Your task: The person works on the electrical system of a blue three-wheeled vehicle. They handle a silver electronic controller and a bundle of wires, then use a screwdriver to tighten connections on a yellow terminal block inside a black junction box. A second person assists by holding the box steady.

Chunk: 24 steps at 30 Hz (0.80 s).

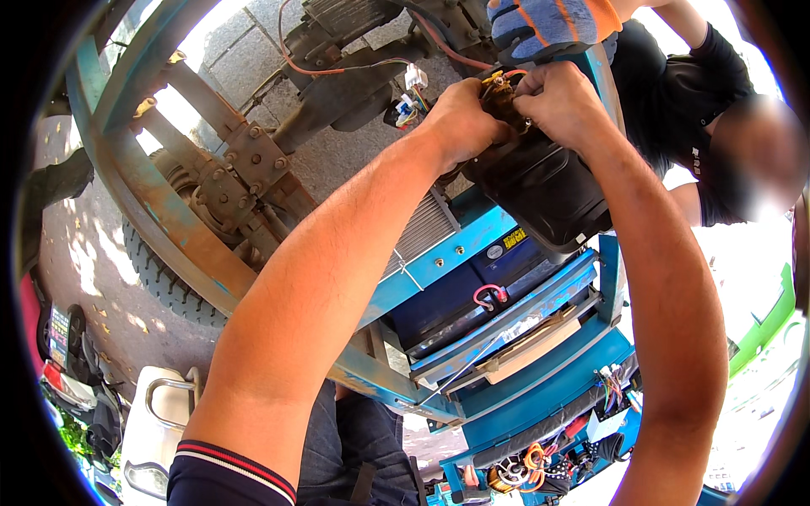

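My left hand point(466, 122) curls round the near side of a dark, grimy part point(503, 103) with yellow and red wire ends at its top. From the other side, my right hand point(564, 99) pinches at the same part, thumb and fingertips together; what lies between them is hidden. Just below my hands is a black moulded plastic housing point(553, 194). A white wire connector point(416, 78) and a loose bundle of coloured wires point(408, 110) hang left of my left hand. Beyond my right hand, another person's blue and orange glove point(550, 29) reaches in close.
A teal metal frame point(405, 287) surrounds the work, with a finned radiator point(422, 232) and dark blue battery point(485, 287) inside. Left are a rusty axle bracket point(245, 173) and tyre point(169, 278). A teal tray point(506, 422) holds tools and wires. A person point(675, 93) leans in at right.
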### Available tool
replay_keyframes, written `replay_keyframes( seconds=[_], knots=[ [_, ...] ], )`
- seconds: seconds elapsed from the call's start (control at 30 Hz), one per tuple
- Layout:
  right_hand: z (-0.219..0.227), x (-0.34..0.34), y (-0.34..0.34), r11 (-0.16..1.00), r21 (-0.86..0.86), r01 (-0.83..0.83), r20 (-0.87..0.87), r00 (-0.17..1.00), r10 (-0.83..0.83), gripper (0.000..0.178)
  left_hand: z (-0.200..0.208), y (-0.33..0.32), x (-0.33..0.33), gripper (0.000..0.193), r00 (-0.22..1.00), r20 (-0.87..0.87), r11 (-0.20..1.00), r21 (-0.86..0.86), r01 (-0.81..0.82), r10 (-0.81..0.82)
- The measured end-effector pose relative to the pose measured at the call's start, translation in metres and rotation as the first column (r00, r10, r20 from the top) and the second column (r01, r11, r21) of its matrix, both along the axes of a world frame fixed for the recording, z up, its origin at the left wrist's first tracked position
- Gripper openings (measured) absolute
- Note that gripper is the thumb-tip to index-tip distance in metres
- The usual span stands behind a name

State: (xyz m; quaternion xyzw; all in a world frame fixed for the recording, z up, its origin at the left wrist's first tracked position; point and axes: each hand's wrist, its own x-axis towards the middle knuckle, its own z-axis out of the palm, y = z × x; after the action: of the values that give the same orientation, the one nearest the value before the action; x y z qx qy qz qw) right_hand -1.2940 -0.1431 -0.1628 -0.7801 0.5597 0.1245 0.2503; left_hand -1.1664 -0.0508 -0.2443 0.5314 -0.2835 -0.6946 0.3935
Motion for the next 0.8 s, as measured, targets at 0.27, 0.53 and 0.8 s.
replay_keyframes(
  seconds=[0.27, 0.53, 0.8],
  knots=[
    [0.063, 0.018, 0.024, 0.994, -0.039, -0.104, 0.010, 0.994, 0.104, 0.018, 0.003, 0.000, -0.006, 0.045, 0.997, -0.076, 0.997, 0.082, 0.006, 0.000],
    [0.093, -0.009, 0.183, 0.876, -0.349, -0.332, 0.258, 0.865, 0.430, 0.019, 0.001, 0.001, -0.003, 0.034, 0.997, -0.080, 1.000, 0.028, 0.001, 0.002],
    [0.021, -0.028, 0.215, 0.963, -0.267, -0.042, 0.166, 0.982, 0.089, 0.020, 0.006, -0.001, -0.004, 0.042, 0.997, -0.068, 1.000, -0.006, 0.023, -0.024]
  ],
)
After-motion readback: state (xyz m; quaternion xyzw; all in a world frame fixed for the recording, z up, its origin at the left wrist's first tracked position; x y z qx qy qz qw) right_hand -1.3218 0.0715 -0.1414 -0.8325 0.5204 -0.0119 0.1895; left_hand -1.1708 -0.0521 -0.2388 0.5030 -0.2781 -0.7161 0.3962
